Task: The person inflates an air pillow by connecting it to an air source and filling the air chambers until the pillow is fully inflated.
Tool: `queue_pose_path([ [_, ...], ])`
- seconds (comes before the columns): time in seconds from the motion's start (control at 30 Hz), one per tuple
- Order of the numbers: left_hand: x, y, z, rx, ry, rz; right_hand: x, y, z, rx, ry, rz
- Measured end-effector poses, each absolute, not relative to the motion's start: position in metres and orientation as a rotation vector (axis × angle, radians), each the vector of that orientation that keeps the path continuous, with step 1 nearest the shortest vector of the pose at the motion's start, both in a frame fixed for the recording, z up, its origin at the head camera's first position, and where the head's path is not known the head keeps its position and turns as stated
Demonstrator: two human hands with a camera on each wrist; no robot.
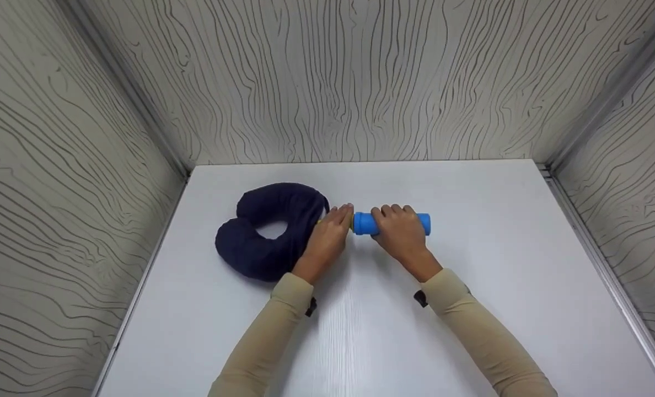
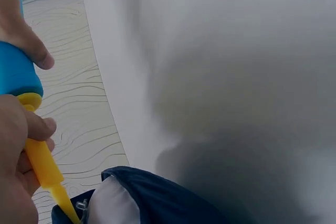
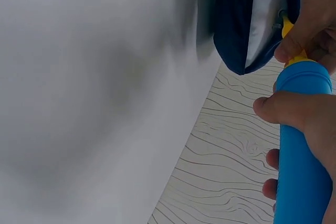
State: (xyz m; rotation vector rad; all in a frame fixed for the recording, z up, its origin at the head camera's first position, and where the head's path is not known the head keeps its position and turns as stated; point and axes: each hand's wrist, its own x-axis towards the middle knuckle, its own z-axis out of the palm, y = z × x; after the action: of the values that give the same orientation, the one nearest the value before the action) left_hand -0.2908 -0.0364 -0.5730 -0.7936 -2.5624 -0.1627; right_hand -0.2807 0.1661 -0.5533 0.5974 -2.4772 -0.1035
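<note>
A navy U-shaped neck pillow (image 1: 250, 256) lies on the white table, its open side to the left. Its cover parts at the right side, baring a pale grey inner layer (image 2: 113, 205). My right hand (image 1: 403, 231) wraps round the blue barrel of a hand pump (image 1: 365, 224), held level to the right of the pillow. Between thumb and fingers, my left hand (image 1: 327, 238) grips the pump's yellow nozzle (image 2: 43, 163). The nozzle's thin end reaches the opening in the cover, beside a small clear valve (image 2: 81, 204); its very tip is hidden.
The white table (image 1: 498, 220) extends on all sides of the hands. Wood-grain panels (image 1: 349, 82) rise at the back, left and right. A dark wrist strap (image 1: 420, 298) hangs from the right sleeve, and another (image 1: 311, 306) from the left.
</note>
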Motion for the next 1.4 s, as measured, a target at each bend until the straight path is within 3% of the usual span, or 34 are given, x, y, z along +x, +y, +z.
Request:
queue_pose_path([
  [0.97,-0.303,-0.080,-0.575,-0.820,-2.577,-0.172,-0.269,0.248,-0.554,0.506,-2.510,0.061],
  [1.4,-0.299,-0.075,-0.570,-0.740,-2.635,-0.212,-0.270,0.237,-0.545,0.497,-2.516,0.015],
])
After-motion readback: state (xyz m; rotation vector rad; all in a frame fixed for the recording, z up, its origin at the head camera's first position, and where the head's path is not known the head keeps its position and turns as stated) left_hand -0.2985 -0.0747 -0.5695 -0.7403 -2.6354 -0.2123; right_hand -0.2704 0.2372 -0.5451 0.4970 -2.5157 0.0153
